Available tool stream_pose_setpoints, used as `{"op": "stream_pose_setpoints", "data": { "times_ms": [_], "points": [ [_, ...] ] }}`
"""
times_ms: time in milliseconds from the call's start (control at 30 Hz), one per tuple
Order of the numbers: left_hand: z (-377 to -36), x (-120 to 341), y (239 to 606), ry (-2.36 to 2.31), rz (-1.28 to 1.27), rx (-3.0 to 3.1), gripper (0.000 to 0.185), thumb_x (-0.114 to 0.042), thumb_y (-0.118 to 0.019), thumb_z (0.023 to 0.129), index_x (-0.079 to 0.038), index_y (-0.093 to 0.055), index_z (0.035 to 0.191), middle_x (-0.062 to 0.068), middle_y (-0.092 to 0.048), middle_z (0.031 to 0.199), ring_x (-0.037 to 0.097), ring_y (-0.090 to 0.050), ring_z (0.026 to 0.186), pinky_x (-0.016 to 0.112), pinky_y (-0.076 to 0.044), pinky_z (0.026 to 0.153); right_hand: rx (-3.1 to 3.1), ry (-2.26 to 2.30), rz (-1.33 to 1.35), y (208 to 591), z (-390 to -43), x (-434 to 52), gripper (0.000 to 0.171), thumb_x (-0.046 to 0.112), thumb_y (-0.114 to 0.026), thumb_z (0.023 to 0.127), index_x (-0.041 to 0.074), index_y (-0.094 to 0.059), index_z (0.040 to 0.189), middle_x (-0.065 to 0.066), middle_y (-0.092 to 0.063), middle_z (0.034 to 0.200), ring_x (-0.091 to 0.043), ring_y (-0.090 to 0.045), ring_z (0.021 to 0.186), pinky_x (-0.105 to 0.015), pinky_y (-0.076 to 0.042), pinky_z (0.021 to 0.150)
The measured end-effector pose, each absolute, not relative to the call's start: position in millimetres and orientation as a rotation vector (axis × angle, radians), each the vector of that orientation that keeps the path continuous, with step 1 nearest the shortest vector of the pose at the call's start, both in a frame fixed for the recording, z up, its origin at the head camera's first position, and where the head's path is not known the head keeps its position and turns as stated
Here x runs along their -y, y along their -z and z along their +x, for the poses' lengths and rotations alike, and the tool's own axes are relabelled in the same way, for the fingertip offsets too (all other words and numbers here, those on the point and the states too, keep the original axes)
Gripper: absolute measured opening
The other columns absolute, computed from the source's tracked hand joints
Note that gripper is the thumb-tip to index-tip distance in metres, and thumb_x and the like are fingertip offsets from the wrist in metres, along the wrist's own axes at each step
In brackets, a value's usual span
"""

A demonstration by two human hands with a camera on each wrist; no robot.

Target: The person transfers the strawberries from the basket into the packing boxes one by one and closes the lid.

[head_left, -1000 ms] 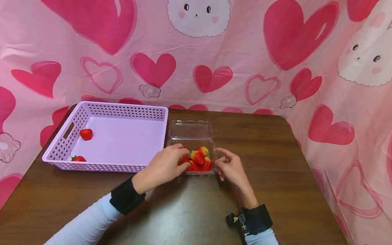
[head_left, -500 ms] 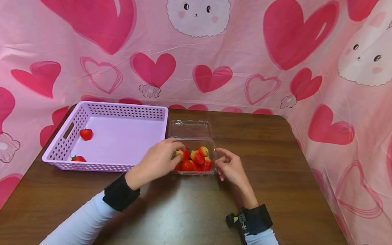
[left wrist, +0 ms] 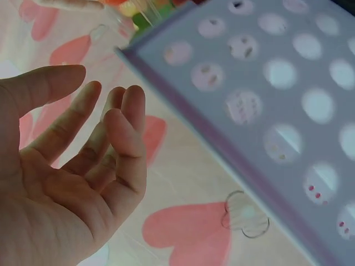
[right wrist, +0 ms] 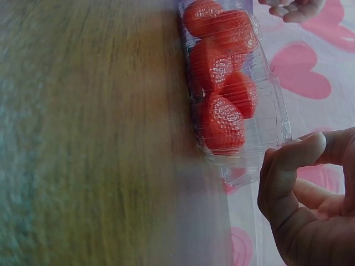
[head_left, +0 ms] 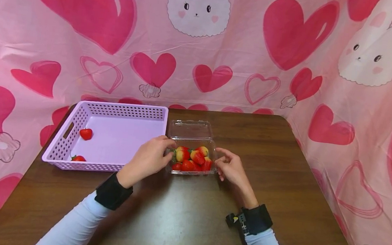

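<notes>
A clear plastic clamshell box [head_left: 212, 144] stands open on the brown table, its lid [head_left: 190, 129] folded back, with several strawberries [head_left: 192, 159] inside. My left hand [head_left: 151, 157] is at the box's left edge, just in front of the lilac basket [head_left: 123, 110]. In the left wrist view this hand [left wrist: 83, 166] has relaxed fingers and holds nothing. My right hand [head_left: 230, 168] rests at the box's right side. In the right wrist view its thumb [right wrist: 299, 152] touches the box's rim [right wrist: 272, 127] beside the strawberries [right wrist: 222, 116].
Two strawberries [head_left: 85, 133] [head_left: 79, 158] lie at the left end of the lilac basket, whose perforated wall [left wrist: 277, 94] fills the left wrist view. A pink heart-and-bunny cloth [head_left: 201, 60] hangs behind and beside the table [head_left: 188, 215]. Black bands wrap both wrists.
My left hand has drawn back to the left, off the strawberries in the box to the box's left edge. A red-and-yellow strawberry now shows there. The right hand has stayed put.
</notes>
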State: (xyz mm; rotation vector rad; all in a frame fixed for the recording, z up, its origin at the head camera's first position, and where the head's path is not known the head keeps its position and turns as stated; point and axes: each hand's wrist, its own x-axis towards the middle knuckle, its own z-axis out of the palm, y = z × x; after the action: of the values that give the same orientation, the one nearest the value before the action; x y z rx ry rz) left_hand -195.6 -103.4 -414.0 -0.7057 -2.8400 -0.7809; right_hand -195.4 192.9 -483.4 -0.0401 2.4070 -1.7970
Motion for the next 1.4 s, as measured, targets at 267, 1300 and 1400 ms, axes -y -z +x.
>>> {"op": "stream_pose_setpoints", "data": {
  "times_ms": [267,1300,1400],
  "points": [
    [-200,125,415,0.787,-0.650,2.822,0.016,-0.005,-0.074,0.092,-0.004,-0.077,0.108,0.012,-0.069,0.095,0.028,-0.066,0.086,0.047,-0.057,0.076,-2.402,1.798,-0.044,484,-196,-194,0.046,0.000,-0.060,0.099,0.003,-0.059,0.144,-0.010,-0.060,0.072,-0.018,-0.050,0.048,-0.028,-0.049,0.046],
    [-198,209,419,0.731,-0.387,2.991,0.024,-0.007,-0.067,0.094,0.002,-0.075,0.115,0.022,-0.070,0.103,0.040,-0.065,0.094,0.059,-0.054,0.081,-2.392,1.794,-0.008,483,-194,-194,0.045,0.001,-0.060,0.099,0.004,-0.059,0.144,-0.011,-0.060,0.073,-0.019,-0.050,0.048,-0.028,-0.050,0.047],
    [-199,215,419,0.729,-0.369,3.027,0.025,-0.007,-0.068,0.094,0.003,-0.074,0.116,0.023,-0.070,0.104,0.041,-0.065,0.096,0.061,-0.054,0.082,-2.389,1.797,-0.006,483,-194,-194,0.045,0.001,-0.060,0.099,0.004,-0.059,0.144,-0.011,-0.060,0.073,-0.019,-0.050,0.048,-0.028,-0.050,0.047]
  ]
}}
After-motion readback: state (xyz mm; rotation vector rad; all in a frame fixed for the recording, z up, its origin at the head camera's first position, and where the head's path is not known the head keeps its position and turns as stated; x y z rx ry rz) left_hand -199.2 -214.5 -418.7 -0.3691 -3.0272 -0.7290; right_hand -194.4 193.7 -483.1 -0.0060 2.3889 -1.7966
